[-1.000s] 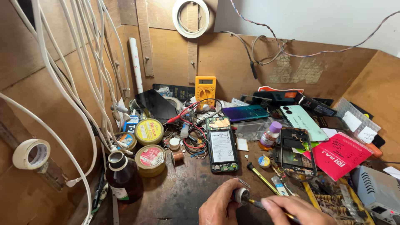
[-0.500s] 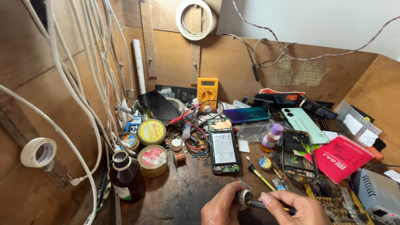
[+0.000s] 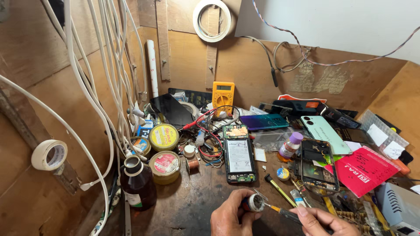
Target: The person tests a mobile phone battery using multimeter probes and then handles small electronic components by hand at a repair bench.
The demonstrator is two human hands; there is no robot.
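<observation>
Hands (image 3: 280, 216) shifted right, gripping small round tin (image 3: 255, 203).

The scene is evenly and fairly brightly lit from above and in front, with warm tones on the wooden walls. Shadows are soft and short beside the brown bottle (image 3: 138, 183) and under the white cables (image 3: 105, 78). The black phone back (image 3: 171, 110) shows mild glare. Focus is sharp throughout; straight edges bow slightly towards the corners.
</observation>
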